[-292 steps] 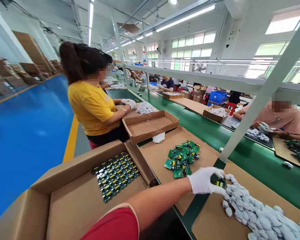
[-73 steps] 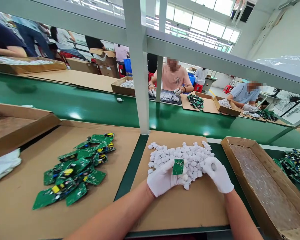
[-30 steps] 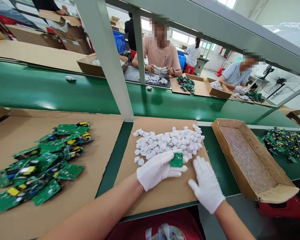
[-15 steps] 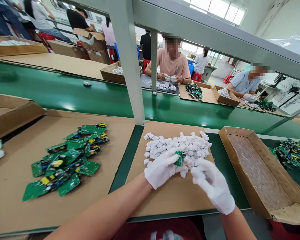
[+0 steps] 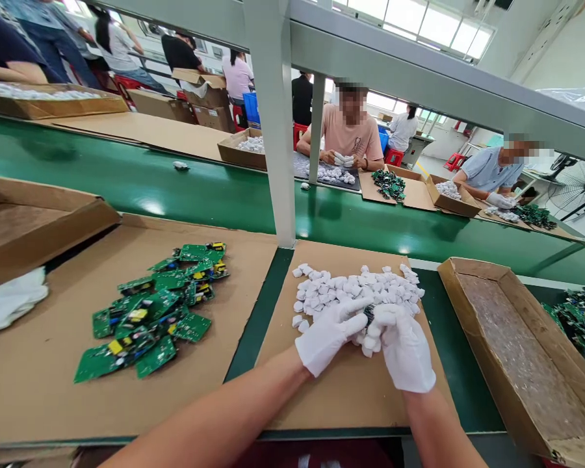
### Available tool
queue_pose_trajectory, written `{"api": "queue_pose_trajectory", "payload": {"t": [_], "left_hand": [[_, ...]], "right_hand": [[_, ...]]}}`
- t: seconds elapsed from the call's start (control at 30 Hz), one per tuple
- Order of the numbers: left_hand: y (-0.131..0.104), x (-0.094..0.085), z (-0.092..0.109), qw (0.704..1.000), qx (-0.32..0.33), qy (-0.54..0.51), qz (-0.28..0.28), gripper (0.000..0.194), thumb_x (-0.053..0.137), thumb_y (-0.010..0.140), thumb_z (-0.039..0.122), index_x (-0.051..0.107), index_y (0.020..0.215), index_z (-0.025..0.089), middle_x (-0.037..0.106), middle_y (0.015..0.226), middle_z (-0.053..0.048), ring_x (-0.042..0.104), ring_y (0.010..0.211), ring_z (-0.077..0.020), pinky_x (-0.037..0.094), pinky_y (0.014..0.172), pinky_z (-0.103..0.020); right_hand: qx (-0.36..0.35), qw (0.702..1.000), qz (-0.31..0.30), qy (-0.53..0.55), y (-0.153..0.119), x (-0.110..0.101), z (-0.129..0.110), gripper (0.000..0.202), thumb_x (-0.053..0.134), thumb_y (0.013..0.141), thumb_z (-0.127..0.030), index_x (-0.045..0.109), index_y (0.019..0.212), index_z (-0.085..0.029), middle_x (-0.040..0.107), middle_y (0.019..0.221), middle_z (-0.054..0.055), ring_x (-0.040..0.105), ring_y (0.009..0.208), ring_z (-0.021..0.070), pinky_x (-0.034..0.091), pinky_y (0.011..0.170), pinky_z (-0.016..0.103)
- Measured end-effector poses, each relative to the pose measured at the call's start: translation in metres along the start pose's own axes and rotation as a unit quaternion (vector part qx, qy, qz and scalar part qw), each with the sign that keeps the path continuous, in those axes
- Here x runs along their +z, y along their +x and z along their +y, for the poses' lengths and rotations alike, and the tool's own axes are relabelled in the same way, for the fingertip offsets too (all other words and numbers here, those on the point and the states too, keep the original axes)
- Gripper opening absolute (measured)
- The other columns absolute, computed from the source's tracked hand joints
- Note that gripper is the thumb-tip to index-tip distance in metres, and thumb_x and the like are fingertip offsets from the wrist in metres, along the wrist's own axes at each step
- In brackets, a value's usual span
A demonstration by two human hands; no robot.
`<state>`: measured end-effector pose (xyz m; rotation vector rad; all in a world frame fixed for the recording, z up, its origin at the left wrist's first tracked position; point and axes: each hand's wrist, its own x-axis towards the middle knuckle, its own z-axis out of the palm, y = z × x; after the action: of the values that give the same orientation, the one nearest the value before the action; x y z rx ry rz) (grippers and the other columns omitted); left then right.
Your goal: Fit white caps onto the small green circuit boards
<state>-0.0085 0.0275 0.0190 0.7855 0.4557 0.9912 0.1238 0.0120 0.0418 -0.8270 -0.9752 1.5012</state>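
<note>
Left hand (image 5: 331, 333) pinches a circuit board (image 5: 369, 314) inside the right edge of the cardboard sheet (image 5: 336, 403); right hand (image 5: 407, 346), newly closed in, makes work two-handed, its grip hidden.

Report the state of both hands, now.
Left hand: closed, holding a circuit board.
Right hand: fingers curled by the board; whether it grips anything can't be told.
</note>
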Motion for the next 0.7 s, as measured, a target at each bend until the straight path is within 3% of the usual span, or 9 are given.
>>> {"api": "queue_pose_trajectory", "payload": {"t": [0.17,0.23,0.53,0.63,0.7], "left_hand": [[-0.002,-0.001,0.005,0.994,-0.037,-0.085,0.051,0.028,0.063,0.077,0.032,0.06,0.097,0.011,0.066,0.079,-0.009,0.064,0.064,-0.0174,0.049,0.057,-0.028],[-0.002,0.0,0.005,0.993,-0.048,-0.097,0.048,0.027,0.062,0.078,0.031,0.059,0.096,0.011,0.067,0.078,-0.01,0.065,0.063,-0.0179,0.049,0.055,-0.027],[-0.003,0.006,0.009,0.992,-0.03,-0.11,0.063,0.025,0.064,0.077,0.03,0.061,0.095,0.013,0.067,0.087,-0.01,0.063,0.065,-0.0146,0.051,0.057,-0.025],[-0.003,0.004,0.007,0.988,-0.024,-0.141,0.063,0.028,0.064,0.077,0.028,0.059,0.101,0.016,0.066,0.091,-0.007,0.062,0.066,-0.0125,0.049,0.059,-0.023],[-0.003,0.002,0.005,0.984,-0.043,-0.165,0.045,0.028,0.061,0.079,0.032,0.058,0.103,0.018,0.065,0.091,-0.007,0.06,0.061,-0.0111,0.046,0.053,-0.021]], "right_hand": [[-0.074,0.994,0.071,-0.021,-0.002,-0.01,-0.015,0.017,0.06,0.082,-0.033,0.067,0.082,-0.018,0.057,0.057,-0.002,0.052,0.048,0.0106,0.04,0.044,0.022],[-0.071,0.995,0.071,-0.02,-0.008,-0.013,-0.016,0.018,0.059,0.083,-0.035,0.068,0.083,-0.019,0.057,0.056,-0.002,0.053,0.047,0.0109,0.041,0.045,0.023],[-0.051,0.989,-0.058,-0.124,-0.026,-0.017,0.0,0.054,0.037,0.092,-0.045,0.067,0.059,-0.016,0.061,0.055,0.005,0.055,0.045,0.0142,0.041,0.045,0.027],[-0.016,0.964,-0.159,-0.214,-0.029,-0.001,-0.01,0.056,0.035,0.092,-0.049,0.067,0.06,-0.016,0.065,0.054,0.006,0.056,0.047,0.0152,0.044,0.048,0.028],[-0.007,0.935,-0.215,-0.283,-0.033,0.016,-0.022,0.049,0.038,0.091,-0.05,0.067,0.07,-0.018,0.067,0.058,0.005,0.059,0.049,0.0155,0.045,0.051,0.027]]}}
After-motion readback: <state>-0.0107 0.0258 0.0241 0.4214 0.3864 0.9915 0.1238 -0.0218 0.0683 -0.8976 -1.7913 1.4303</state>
